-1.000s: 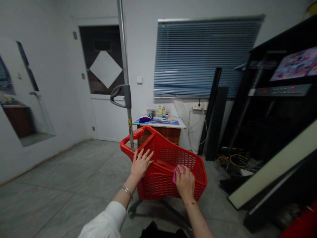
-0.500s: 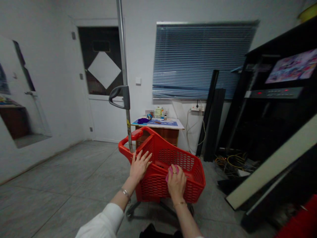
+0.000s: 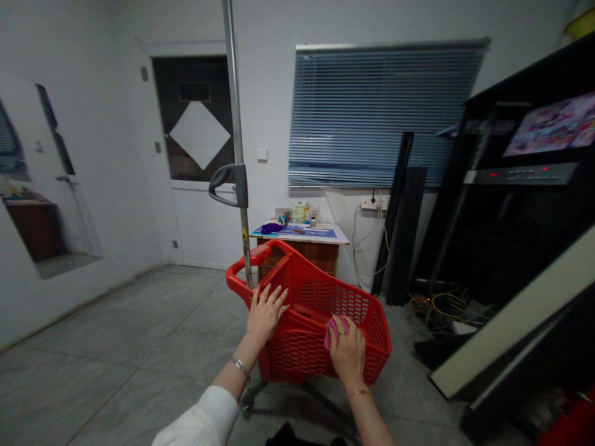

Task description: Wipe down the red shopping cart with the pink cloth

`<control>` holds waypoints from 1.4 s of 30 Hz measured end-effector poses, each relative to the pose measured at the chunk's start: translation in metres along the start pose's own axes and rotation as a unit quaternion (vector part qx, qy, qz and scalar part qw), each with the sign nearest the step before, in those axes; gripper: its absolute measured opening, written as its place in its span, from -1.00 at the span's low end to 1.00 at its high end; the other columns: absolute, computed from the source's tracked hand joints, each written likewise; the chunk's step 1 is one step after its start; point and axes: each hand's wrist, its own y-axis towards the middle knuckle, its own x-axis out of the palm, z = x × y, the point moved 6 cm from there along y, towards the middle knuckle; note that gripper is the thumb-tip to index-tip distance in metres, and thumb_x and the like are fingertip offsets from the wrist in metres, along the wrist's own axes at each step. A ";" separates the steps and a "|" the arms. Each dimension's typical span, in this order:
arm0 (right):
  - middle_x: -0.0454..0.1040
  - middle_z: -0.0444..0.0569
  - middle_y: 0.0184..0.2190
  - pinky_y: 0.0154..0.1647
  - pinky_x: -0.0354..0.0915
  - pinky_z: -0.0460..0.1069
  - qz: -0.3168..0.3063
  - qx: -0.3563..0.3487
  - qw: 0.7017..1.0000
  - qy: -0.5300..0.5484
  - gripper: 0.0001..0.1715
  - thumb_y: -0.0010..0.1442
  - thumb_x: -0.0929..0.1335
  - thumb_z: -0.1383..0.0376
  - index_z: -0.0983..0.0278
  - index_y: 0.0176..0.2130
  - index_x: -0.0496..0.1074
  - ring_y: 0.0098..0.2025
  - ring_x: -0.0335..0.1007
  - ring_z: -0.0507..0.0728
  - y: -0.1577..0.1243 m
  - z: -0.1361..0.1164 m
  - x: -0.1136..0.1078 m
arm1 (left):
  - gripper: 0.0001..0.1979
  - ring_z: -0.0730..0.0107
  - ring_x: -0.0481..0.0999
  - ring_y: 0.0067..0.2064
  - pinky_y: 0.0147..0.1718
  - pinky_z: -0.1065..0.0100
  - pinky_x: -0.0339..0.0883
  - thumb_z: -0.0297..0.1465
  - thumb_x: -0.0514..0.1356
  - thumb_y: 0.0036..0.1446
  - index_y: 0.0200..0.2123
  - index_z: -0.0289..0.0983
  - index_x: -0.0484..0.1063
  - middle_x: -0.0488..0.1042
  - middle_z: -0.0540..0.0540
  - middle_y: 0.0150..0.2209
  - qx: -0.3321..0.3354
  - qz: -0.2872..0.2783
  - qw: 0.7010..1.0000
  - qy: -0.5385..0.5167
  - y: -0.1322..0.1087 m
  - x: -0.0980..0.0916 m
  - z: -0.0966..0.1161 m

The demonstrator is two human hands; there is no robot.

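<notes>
A red plastic shopping cart [image 3: 297, 347] stands in front of me, with slotted basket walls and a dark wheeled base. My left hand [image 3: 266, 313] lies on the cart's near side by the handle end, fingers spread and holding nothing. Bunched under the fingers of my right hand [image 3: 348, 347] is a pink cloth [image 3: 331, 331], pressed against the near rim of the basket. A metal pole [image 3: 235, 93] with a grey loop handle [image 3: 227, 186] rises at the cart's handle end.
Behind the cart is a small table [image 3: 341, 235] bearing a purple cloth [image 3: 272, 228] and several bottles. Dark panels and a pale board [image 3: 511, 316] lean at the right near a black rack [image 3: 493, 223] and loose cables. A white door [image 3: 199, 223] stands at the back left.
My right hand has slid the pink cloth a little to the right along the basket's near rim. The left hand stays on the cart. The whole view has shifted slightly.
</notes>
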 end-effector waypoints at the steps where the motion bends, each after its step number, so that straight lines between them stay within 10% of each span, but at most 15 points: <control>1: 0.39 0.11 0.04 -0.01 0.18 0.06 0.016 0.008 1.000 -0.003 -0.58 0.36 0.20 0.12 0.24 0.05 0.45 0.01 0.30 0.19 -0.005 0.018 -0.006 | -0.56 0.06 0.21 0.31 0.30 -0.11 -0.05 -0.16 0.01 0.33 0.24 0.01 0.27 0.35 0.01 0.24 -0.001 -0.001 1.000 -0.001 0.000 0.000 0.001; 6: 0.41 0.16 -0.02 -0.05 0.20 0.07 0.093 0.083 0.992 0.009 -0.45 0.35 0.16 0.02 0.31 -0.01 0.49 -0.02 0.33 0.22 -0.020 0.084 -0.030 | -0.57 0.07 0.22 0.31 0.30 -0.11 -0.04 -0.16 0.02 0.33 0.22 0.02 0.30 0.38 0.02 0.22 -0.005 0.006 1.000 -0.008 0.000 -0.002 0.006; 10: 0.41 0.19 -0.02 -0.04 0.19 0.11 0.127 0.130 0.983 -0.015 -0.45 0.33 0.17 0.02 0.33 -0.04 0.51 -0.03 0.33 0.26 -0.022 0.084 -0.030 | -0.58 0.06 0.22 0.31 0.31 -0.10 -0.06 -0.17 0.02 0.33 0.22 0.02 0.31 0.39 0.03 0.21 -0.007 0.014 1.000 -0.005 -0.001 -0.001 0.010; 23: 0.38 0.12 0.03 -0.03 0.20 0.07 -0.002 0.004 0.999 0.033 -0.62 0.36 0.21 0.19 0.21 0.08 0.42 -0.01 0.29 0.19 0.028 -0.088 0.030 | -0.61 0.07 0.24 0.30 0.29 -0.12 -0.01 -0.19 0.03 0.32 0.19 0.05 0.35 0.42 -0.01 0.20 0.000 0.016 1.000 0.003 0.000 -0.002 0.009; 27: 0.39 0.10 0.04 0.00 0.20 0.06 -0.002 -0.005 0.999 0.032 -0.62 0.36 0.21 0.19 0.21 0.07 0.42 0.00 0.29 0.17 0.018 -0.060 0.022 | -0.59 0.07 0.22 0.31 0.30 -0.13 -0.03 -0.17 0.02 0.33 0.21 0.06 0.32 0.39 -0.01 0.22 0.001 0.011 1.000 0.003 -0.001 -0.003 0.008; 36: 0.40 0.17 -0.02 -0.02 0.22 0.09 0.078 0.080 0.994 0.007 -0.47 0.34 0.17 0.02 0.30 0.00 0.48 0.00 0.33 0.22 -0.017 0.094 -0.028 | -0.59 0.06 0.20 0.32 0.31 -0.13 -0.08 -0.17 0.01 0.33 0.20 0.05 0.33 0.40 -0.02 0.21 -0.002 0.014 1.000 -0.006 0.000 -0.001 0.011; 42: 0.39 0.19 0.02 -0.01 0.18 0.11 0.104 0.104 0.989 -0.026 -0.52 0.34 0.19 0.08 0.31 0.00 0.48 0.01 0.30 0.24 -0.013 0.060 -0.019 | -0.61 0.06 0.19 0.32 0.31 -0.13 -0.09 -0.18 0.00 0.33 0.18 0.04 0.36 0.42 -0.02 0.19 -0.012 0.016 1.000 -0.016 0.000 0.000 0.011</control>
